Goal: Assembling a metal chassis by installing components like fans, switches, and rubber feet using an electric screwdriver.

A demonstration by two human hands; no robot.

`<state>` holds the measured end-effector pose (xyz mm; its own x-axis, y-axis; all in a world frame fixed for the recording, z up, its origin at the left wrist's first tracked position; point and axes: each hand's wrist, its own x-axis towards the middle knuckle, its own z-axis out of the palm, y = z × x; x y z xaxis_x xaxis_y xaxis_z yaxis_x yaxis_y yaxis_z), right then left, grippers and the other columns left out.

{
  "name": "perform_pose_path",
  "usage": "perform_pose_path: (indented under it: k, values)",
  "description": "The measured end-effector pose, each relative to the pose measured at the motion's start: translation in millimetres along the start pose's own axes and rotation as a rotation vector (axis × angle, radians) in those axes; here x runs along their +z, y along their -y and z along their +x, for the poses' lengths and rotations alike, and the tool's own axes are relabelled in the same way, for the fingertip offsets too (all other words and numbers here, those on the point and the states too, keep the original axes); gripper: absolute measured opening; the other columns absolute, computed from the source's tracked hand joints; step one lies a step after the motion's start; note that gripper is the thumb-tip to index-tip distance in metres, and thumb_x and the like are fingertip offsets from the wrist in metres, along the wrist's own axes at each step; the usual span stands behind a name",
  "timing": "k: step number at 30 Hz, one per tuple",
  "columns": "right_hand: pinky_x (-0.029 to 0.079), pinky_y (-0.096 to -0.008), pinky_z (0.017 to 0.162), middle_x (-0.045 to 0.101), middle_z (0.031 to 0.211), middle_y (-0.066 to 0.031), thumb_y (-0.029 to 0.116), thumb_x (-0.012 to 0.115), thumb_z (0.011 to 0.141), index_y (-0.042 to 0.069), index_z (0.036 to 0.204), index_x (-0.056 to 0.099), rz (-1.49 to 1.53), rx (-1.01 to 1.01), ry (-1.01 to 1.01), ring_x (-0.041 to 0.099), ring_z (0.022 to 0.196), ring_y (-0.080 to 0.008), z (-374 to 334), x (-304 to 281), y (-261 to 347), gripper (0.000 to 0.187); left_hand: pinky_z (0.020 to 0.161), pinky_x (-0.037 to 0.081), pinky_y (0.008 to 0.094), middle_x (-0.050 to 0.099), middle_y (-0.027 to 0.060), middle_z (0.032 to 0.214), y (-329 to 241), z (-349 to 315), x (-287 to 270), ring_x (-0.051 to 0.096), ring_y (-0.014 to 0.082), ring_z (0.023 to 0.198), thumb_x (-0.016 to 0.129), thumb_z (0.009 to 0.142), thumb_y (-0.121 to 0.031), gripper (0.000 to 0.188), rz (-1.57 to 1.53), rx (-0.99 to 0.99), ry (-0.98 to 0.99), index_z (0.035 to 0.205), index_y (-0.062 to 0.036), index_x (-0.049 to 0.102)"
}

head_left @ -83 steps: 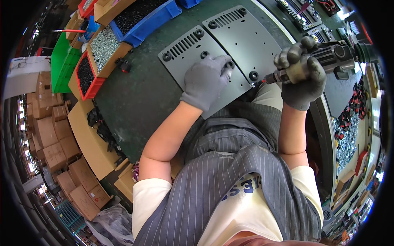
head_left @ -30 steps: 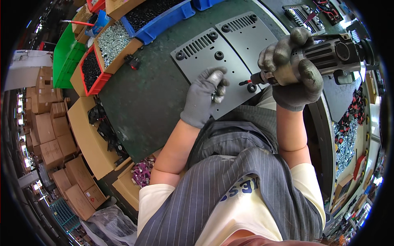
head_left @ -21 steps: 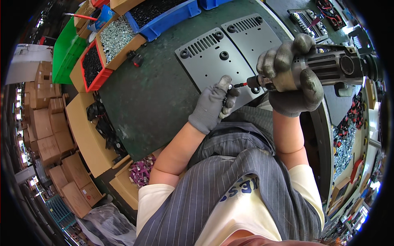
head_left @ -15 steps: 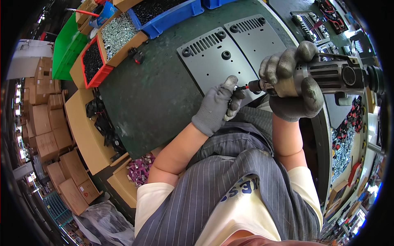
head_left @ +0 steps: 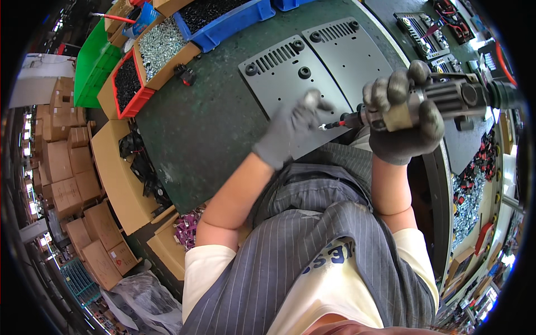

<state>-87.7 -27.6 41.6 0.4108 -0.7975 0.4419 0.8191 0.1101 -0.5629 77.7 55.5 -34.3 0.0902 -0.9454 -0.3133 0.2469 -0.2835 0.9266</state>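
Note:
My right hand (head_left: 405, 125), in a grey work glove, is wrapped round a power screwdriver (head_left: 455, 99) held level over the plates' right side. Its red-banded bit points left, with a small silver screw (head_left: 322, 127) at the tip. Just left of that tip is my gloved left hand (head_left: 287, 131), above the near part of the left plate; motion smears its fingers, so their grip cannot be made out. Two grey metal plates, the left plate (head_left: 279, 84) and the right plate (head_left: 354, 58), lie side by side with slots and round black feet (head_left: 304, 72).
Beyond the dark green table (head_left: 190, 134) are a blue bin (head_left: 223, 28) of black parts, a cardboard box (head_left: 187, 56) of silver screws and a red bin (head_left: 146, 92). A small black-and-red part (head_left: 184, 74) lies nearby. Stacked cartons (head_left: 61, 167) stand at left.
My left hand has moved away from the bit, slightly left, leaving the screw at its tip. The screwdriver has shifted a little to the right and tilted slightly.

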Motion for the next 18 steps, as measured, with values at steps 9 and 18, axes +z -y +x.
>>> perform_pose_path:
  k: [9,18]
  values:
    - [0.037,-0.0326,0.067,0.051,0.081,-0.0064,0.029,0.056,0.077,0.006,0.115,0.041,-0.072,0.118,-0.054,0.049,0.068,-0.0178,-11,0,-5,0.046,0.066,0.048,0.0319,0.065,0.0063,0.082,-31,34,-19,0.062,0.0173,0.073,0.071,0.075,-0.029,0.038,1.131,0.296,-0.315,0.107,-0.0096,0.064]
    - [0.053,-0.0379,0.061,0.056,0.102,-0.0125,0.004,0.062,0.073,0.004,0.115,0.045,-0.059,0.174,0.043,0.061,0.078,-0.023,-27,9,-12,0.045,0.063,0.049,0.0329,0.064,0.0095,0.082,-12,-76,-13,0.061,0.0222,0.065,0.069,0.075,-0.024,0.029,0.905,0.22,-0.321,0.102,-0.0145,0.066]
